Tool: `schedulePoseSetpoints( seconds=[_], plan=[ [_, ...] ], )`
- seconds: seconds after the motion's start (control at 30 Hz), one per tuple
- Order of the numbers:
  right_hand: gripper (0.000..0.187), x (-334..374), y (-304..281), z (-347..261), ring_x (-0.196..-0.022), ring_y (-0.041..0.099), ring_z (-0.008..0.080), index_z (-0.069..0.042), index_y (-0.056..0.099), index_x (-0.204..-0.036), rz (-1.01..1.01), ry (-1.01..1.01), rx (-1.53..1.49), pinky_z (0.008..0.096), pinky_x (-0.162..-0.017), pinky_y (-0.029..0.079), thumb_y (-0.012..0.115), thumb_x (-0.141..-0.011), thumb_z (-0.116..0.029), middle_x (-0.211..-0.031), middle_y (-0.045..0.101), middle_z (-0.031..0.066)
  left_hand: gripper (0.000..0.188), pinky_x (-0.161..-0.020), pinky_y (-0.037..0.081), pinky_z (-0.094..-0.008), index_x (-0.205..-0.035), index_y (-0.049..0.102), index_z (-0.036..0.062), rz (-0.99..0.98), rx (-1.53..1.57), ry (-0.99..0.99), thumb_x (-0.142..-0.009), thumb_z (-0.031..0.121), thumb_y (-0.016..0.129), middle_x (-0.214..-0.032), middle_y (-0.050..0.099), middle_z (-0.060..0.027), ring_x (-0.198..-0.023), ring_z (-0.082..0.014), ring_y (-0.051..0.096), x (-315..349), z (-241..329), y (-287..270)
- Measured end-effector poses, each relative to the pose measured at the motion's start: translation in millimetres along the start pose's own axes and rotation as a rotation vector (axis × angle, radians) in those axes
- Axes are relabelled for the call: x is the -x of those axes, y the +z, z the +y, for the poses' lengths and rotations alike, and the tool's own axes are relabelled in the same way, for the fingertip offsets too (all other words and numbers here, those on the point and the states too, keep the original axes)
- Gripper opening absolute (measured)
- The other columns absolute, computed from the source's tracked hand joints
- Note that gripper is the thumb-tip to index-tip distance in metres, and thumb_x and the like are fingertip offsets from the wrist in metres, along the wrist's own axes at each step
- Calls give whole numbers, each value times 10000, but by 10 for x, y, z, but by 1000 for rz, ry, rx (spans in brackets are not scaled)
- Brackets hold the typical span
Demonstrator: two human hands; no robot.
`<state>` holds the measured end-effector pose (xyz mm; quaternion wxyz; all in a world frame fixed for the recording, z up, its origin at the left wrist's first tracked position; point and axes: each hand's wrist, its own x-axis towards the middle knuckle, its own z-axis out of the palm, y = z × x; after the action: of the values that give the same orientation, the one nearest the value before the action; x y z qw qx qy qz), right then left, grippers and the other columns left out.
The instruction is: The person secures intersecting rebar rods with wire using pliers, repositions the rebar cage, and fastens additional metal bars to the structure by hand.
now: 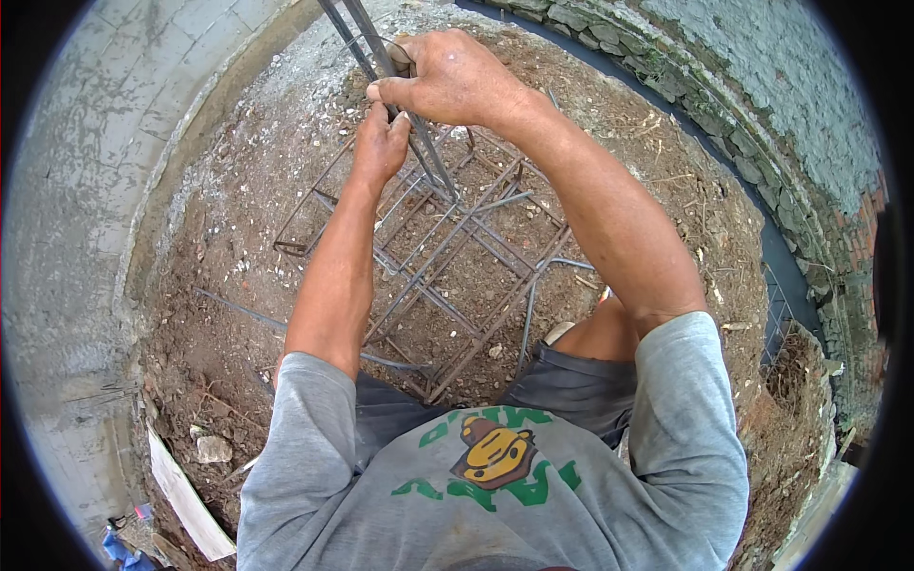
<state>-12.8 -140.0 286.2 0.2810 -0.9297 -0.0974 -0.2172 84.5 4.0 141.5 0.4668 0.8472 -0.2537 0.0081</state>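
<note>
Left of the rebar mesh (447,257) runs a concrete wall (86,190). Above the mesh, the left hand (379,145) and right hand (447,76) close their fingers around upright bars (381,57). The steel looks stiff, heavy and rough; best gripped mid-shaft.

Both hands (419,109) on upright rebar (381,62) (mesh (447,257) below, on dirt)

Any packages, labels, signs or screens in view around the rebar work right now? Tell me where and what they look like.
No packages, signs or screens show.
Printed graphic: on the chest of the person's grey shirt, bottom centre; a yellow-and-brown cartoon figure ringed by green lettering.
White flat board: lying on the dirt at lower left; long, plain, no marking visible.
Blue scrap: bottom-left edge; too small to identify.
</note>
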Motion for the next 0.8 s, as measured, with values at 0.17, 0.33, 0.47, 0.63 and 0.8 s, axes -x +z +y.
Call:
schedulePoseSetpoints(
  seconds=[0.17,0.33,0.47,0.63,0.8],
  plan=[
    [385,29,-3,12,-491,577,213,-11,663,-818,-14,-98,64,381,-483,476,630,-835,-395,-510,536,119,345,-754,449,-495,-1138,455,2,27,-112,85,-866,208,510,-914,617,-269,-867,-437,597,78,57,-4],
    [433,58,-54,42,-542,611,230,31,666,-914,-25,-78,37,389,-521,502,603,-855,-393,-563,573,136,343,-803,432,-501,-1150,447,23,66,-67,45,-876,223,500,-962,607,-281,-920,-453,578,140,148,30],
    [415,63,-47,58,-566,617,222,19,660,-939,-17,-118,85,380,-527,506,574,-883,-384,-599,591,137,315,-813,429,-484,-1125,475,35,156,-81,32,-879,229,506,-979,611,-266,-939,-442,577,274,156,115],
    [378,89,-34,81,-676,639,238,-44,660,-1005,-82,-27,27,397,-634,515,583,-860,-385,-681,620,143,264,-798,444,-434,-1053,522,20,227,15,-39,-867,205,539,-944,629,-211,-902,-380,603,335,30,210],
    [367,99,-63,99,-575,607,201,-26,662,-920,-98,-56,-7,374,-547,497,582,-877,-382,-596,571,120,202,-745,451,-329,-1029,552,21,235,114,-64,-863,135,539,-877,628,-110,-810,-212,587,360,-119,207]
  ],
)
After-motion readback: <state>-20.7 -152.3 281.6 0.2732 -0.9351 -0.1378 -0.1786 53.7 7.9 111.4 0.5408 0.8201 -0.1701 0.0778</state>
